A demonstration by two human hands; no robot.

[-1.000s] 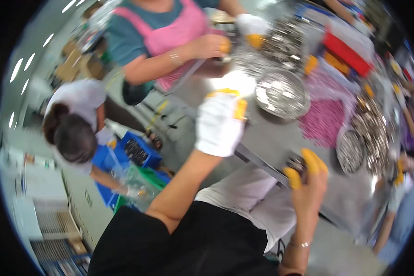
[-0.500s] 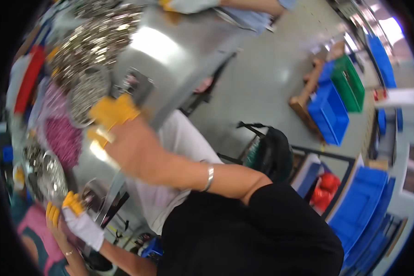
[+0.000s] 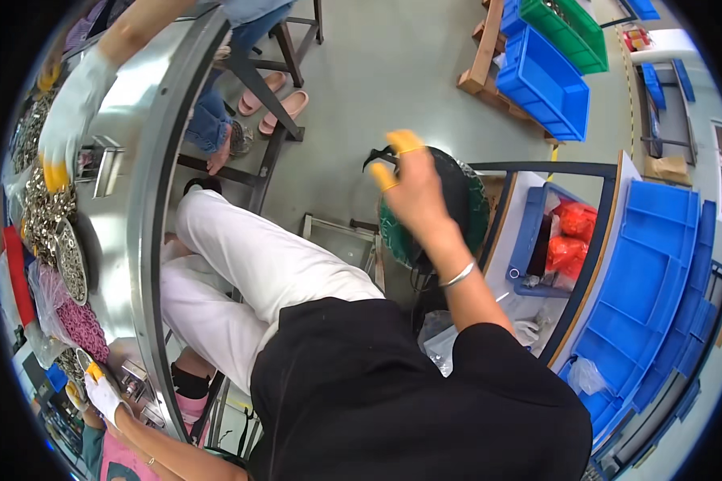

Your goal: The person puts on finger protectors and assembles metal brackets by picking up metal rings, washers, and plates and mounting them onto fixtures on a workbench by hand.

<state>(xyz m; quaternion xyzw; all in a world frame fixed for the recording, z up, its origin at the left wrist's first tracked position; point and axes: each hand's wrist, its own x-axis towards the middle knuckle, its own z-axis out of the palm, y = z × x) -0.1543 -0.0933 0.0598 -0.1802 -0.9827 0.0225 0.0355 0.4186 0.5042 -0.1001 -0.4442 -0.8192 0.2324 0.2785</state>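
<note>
Right hand (image 3: 419, 191): thumb and fingers spread apart, in front of a dark green-and-black object (image 3: 464, 192);
Left hand (image 3: 103, 391): gloved, just beside a metal fixture (image 3: 133, 380); its grip cannot be told;
Fixture's place: on the steel table (image 3: 112, 276), near its edge

At left stands the table (image 3: 116, 272); on it, the bowl (image 3: 71, 264) lies beside the heap of parts (image 3: 44, 212). At right, bags (image 3: 573, 224) lie in a bin (image 3: 528, 228), left of the tray (image 3: 646, 272).

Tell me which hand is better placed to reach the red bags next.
Probably the right hand: it is nearer the red bags, its grip open, while the gloved left hand is across at the metal table.
</note>
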